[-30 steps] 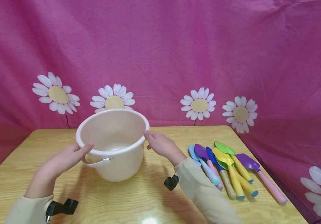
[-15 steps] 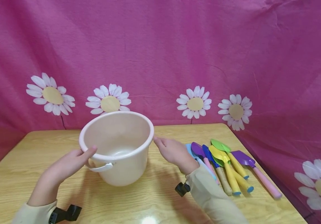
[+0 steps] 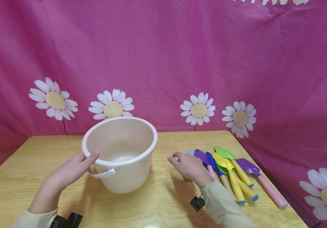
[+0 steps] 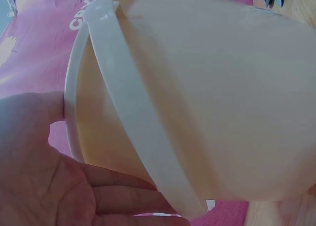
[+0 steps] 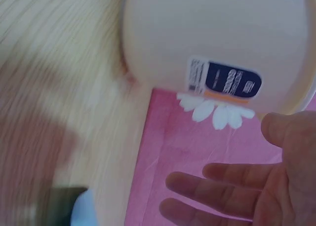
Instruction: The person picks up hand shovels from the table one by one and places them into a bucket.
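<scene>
A pale, cream-white bucket (image 3: 126,177) stands on the table left of centre, its inside bare. My left hand (image 3: 66,174) holds its near-left rim, thumb over the edge and fingers against the outside. In the left wrist view those fingers reach beneath the bucket's white handle (image 4: 138,107), which hangs down. My right hand (image 3: 189,169) is away from the bucket, over the left side of a pile of hand trowels, and holds nothing. Its fingers are spread and relaxed in the right wrist view, where a dark label (image 5: 229,81) shows on the bucket's wall.
Several trowels lie on the right: a yellow trowel (image 3: 234,183), a blue trowel (image 3: 212,160) with a wooden handle, a green trowel (image 3: 224,152), and a purple trowel (image 3: 247,165) with a pink handle. A pink flowered cloth (image 3: 157,63) hangs behind the wooden table (image 3: 163,202).
My right hand has let go of the bucket's rim and moved right, to the trowels. The bucket has shifted slightly right in view; my left hand keeps its grip on the rim.
</scene>
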The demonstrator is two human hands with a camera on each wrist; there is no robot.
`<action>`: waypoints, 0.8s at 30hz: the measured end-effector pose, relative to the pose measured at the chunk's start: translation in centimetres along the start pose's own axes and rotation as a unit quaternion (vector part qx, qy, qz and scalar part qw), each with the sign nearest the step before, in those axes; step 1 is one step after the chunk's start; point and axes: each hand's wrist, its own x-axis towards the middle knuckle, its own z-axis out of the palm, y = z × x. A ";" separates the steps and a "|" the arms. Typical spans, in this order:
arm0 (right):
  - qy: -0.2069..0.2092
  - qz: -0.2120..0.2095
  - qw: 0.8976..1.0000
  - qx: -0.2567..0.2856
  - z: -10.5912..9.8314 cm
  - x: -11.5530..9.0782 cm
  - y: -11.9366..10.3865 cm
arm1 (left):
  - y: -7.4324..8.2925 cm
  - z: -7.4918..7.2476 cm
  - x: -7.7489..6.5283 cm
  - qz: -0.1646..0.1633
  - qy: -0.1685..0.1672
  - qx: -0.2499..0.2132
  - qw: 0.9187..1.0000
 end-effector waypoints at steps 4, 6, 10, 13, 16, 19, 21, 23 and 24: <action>0.004 0.022 1.000 -0.009 0.0 0.0 1.4 | 0.2 0.0 0.1 -0.006 0.003 0.012 1.000; 0.005 0.032 0.999 -0.017 -0.1 0.0 2.2 | 0.3 0.0 0.2 -0.007 0.001 0.013 1.000; 0.009 0.051 0.999 -0.017 -0.1 -0.3 3.9 | 0.2 0.0 0.4 -0.007 -0.004 0.011 1.000; 0.006 0.061 0.998 -0.016 -0.1 -0.6 5.2 | 0.1 0.1 0.4 -0.007 -0.006 0.012 1.000; -0.003 0.077 0.997 -0.021 -0.1 -0.9 6.3 | 0.0 0.1 0.3 -0.007 -0.005 0.012 1.000; -0.012 0.100 0.995 -0.026 -0.3 -1.2 7.3 | 0.0 0.2 0.3 -0.009 -0.006 0.011 1.000; -0.015 0.111 0.993 -0.030 -0.3 -1.4 7.9 | 0.0 0.2 0.2 -0.010 -0.007 0.011 1.000; -0.013 0.112 0.993 -0.036 -0.4 -1.6 8.4 | 0.0 0.2 0.2 -0.014 -0.008 0.012 1.000; -0.011 0.111 0.993 -0.038 -0.4 -1.7 8.6 | 0.0 0.2 0.1 -0.014 -0.008 0.012 1.000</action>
